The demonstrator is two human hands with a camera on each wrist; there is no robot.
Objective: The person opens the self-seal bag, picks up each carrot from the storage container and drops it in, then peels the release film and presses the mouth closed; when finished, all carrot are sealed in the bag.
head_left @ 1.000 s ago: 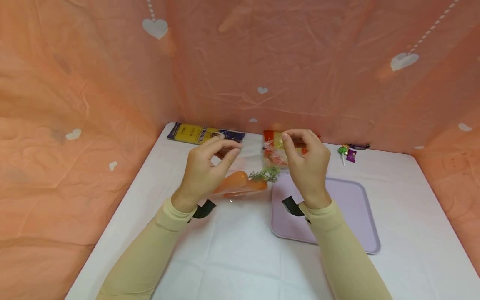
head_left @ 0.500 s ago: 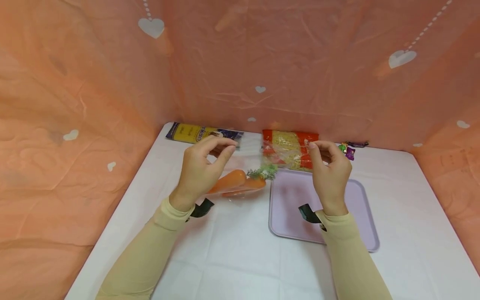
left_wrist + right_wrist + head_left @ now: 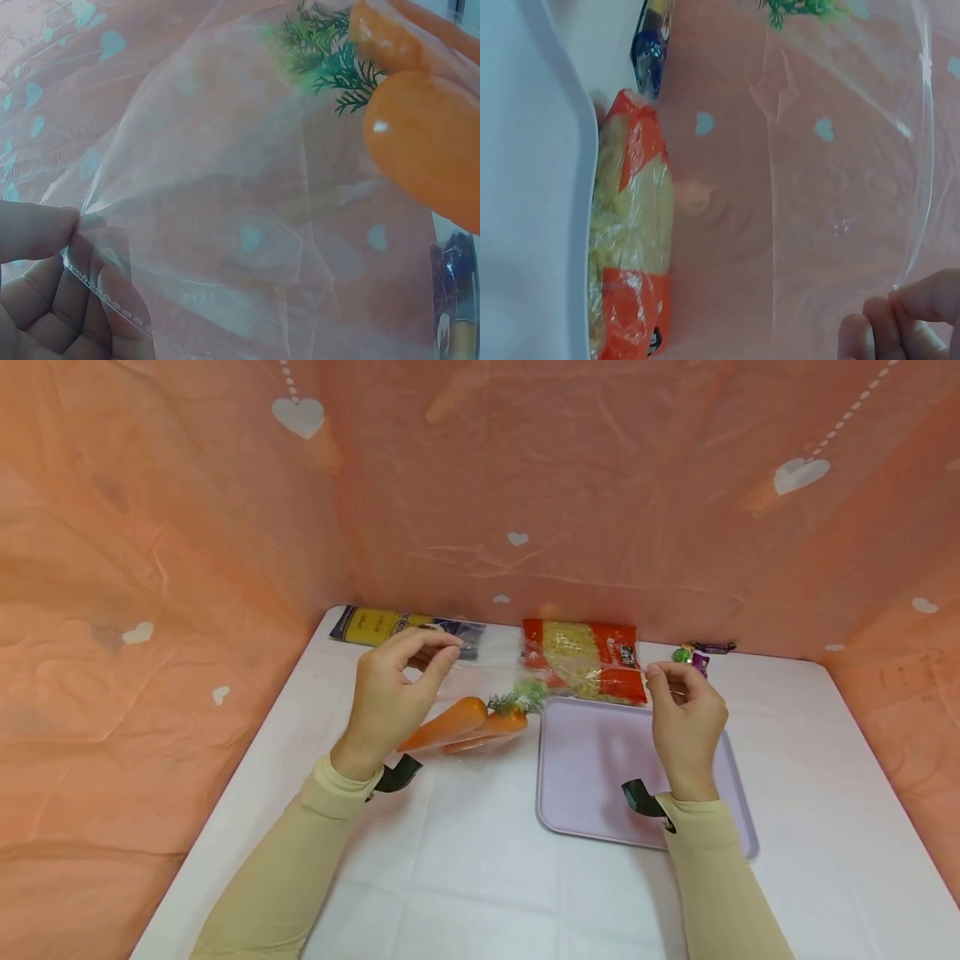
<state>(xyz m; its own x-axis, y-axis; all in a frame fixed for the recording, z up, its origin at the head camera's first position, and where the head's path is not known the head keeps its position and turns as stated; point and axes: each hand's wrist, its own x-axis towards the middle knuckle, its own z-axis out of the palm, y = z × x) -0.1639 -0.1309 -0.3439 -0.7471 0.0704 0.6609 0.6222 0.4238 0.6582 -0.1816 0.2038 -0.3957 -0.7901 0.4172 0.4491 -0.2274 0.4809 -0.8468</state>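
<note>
Between my two hands a clear plastic bag point(image 3: 217, 142) is spread wide, its top edge drawn out in a line in the head view. My left hand point(image 3: 390, 697) pinches one corner between thumb and fingers. The far end of that edge is pinched by my right hand point(image 3: 688, 731), over the lilac tray point(image 3: 585, 768). Two orange carrots point(image 3: 457, 722) with feathery green tops point(image 3: 521, 696) lie at the bag's lower left, with film across them. In the right wrist view, the bag's edge point(image 3: 928, 150) runs down to the thumb and fingertips.
A red pasta packet point(image 3: 585, 660) lies behind the tray. Left of it is a blue and yellow packet point(image 3: 382, 625), partly behind my left hand. Wrapped sweets point(image 3: 699, 662) lie at the back right. An orange cloth wall point(image 3: 517, 468) surrounds the white table point(image 3: 465, 868).
My right hand has moved right and nearer to me, stretching the bag's edge wider and uncovering the red packet. My left hand has shifted slightly left, still pinching its corner.
</note>
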